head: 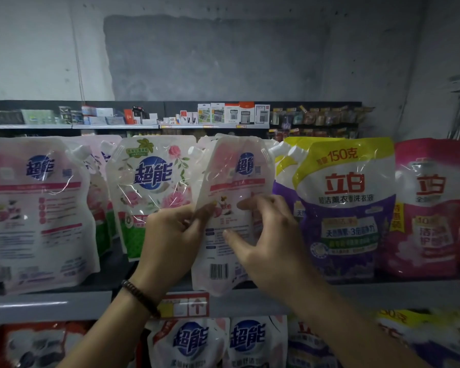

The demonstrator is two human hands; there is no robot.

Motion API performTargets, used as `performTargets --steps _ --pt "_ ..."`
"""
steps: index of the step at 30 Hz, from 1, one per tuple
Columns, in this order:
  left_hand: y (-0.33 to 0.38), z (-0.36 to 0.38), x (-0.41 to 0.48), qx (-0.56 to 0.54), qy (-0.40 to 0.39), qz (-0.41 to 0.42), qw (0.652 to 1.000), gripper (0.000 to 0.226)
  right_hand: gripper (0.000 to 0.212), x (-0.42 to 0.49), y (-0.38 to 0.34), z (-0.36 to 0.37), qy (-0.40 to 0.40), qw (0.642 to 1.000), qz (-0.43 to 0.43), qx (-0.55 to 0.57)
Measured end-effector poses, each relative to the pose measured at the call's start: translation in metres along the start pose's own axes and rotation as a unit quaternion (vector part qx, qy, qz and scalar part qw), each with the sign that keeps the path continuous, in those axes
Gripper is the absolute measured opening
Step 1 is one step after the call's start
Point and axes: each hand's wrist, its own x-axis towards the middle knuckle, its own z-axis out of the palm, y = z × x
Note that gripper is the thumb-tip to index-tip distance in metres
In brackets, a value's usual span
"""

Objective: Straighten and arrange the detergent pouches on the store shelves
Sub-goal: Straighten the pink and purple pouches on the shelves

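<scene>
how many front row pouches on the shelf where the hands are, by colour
pink and white pouches: 2
white and green pouch: 1
purple and yellow pouch: 1
magenta pouch: 1
total: 5, leaving out ones tucked behind and the right-edge sliver

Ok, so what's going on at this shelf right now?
A person is tidying detergent pouches on a store shelf. Their left hand pinches the left edge of a pink-and-white pouch, which leans tilted with its back label and barcode facing out. The right hand rests spread fingers on its face. It sits between a rose-print pouch and a purple-and-yellow pouch, not yet straight.
</scene>
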Motion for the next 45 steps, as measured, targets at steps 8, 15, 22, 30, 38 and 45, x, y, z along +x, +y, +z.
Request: performTargets --steps 8,15,22,30,38,45 --pt "-0.010 0.019 -0.004 0.045 0.130 0.132 0.982 0.050 0.050 -0.003 -0.007 0.001 0.005 1.000 -0.009 0.010" --pt "0.000 0.020 -0.014 0.027 0.202 0.185 0.961 0.046 0.050 -0.005 -0.017 -0.004 -0.001 0.999 -0.020 0.037" --pt "0.001 0.019 -0.023 -0.002 0.218 0.216 0.952 0.033 0.052 -0.008 -0.029 0.000 0.029 0.997 -0.033 0.060" --pt "0.005 0.033 -0.046 -0.033 0.243 0.214 0.946 0.021 0.041 -0.014 -0.051 -0.004 -0.043 0.993 -0.028 0.107" --pt "0.007 0.046 -0.047 -0.041 0.267 0.198 0.942 0.022 0.025 -0.008 -0.052 0.000 -0.015 0.993 -0.024 0.111" --pt "0.022 0.060 -0.049 -0.011 0.279 0.186 0.942 0.018 0.023 0.006 -0.037 0.003 0.017 0.989 0.000 0.146"
